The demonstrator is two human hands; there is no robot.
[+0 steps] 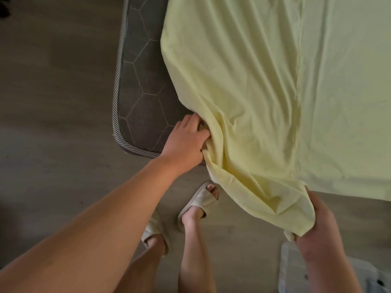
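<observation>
A pale yellow sheet (264,81) covers most of a grey quilted mattress (143,85), whose near left corner is bare. My left hand (186,142) grips a bunched fold of the sheet near that corner, fingers curled into the cloth. Lower right, my right hand (317,220) holds the sheet's hanging corner, which drapes over the fingers below the mattress edge.
The mattress has a striped piped edge (118,85) and stands on a grey-brown floor (53,92). My feet in beige slippers (201,201) stand close to the mattress's near edge. A whitish object (359,273) lies on the floor at the bottom right.
</observation>
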